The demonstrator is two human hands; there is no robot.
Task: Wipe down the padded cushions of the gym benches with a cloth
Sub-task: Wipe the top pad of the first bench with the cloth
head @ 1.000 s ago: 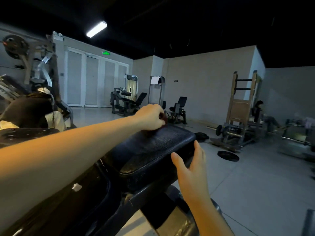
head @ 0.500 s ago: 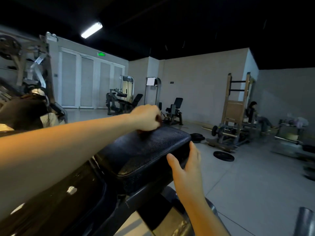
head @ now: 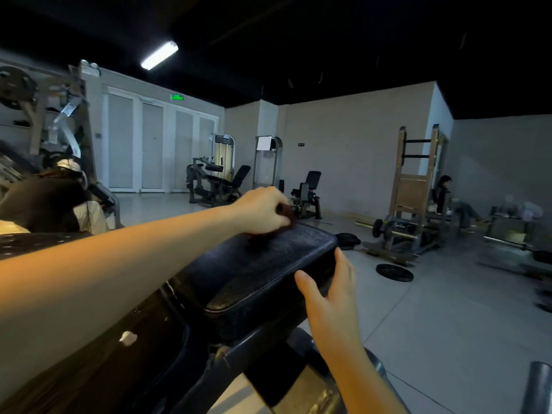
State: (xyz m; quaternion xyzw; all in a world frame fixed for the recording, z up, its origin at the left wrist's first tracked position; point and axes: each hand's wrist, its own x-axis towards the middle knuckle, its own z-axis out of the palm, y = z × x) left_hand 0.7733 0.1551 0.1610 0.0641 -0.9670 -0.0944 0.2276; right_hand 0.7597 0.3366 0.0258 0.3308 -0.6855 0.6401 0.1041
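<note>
A black padded bench cushion fills the middle of the view, its textured top running away from me. My left hand is closed around a dark reddish cloth, pressed on the cushion's far end. Most of the cloth is hidden under the fingers. My right hand rests against the cushion's right side edge, thumb on top and fingers spread along the side, holding nothing loose. A second dark pad lies lower left under my left forearm.
Weight plates lie on the grey floor to the right of the bench, near a wooden-framed machine. A person sits at the far right. Another person is close at the left. More machines stand by the back wall.
My left hand with the cloth has slid slightly nearer along the cushion's far end. My right hand stays on the side edge. The view has shifted a little.
</note>
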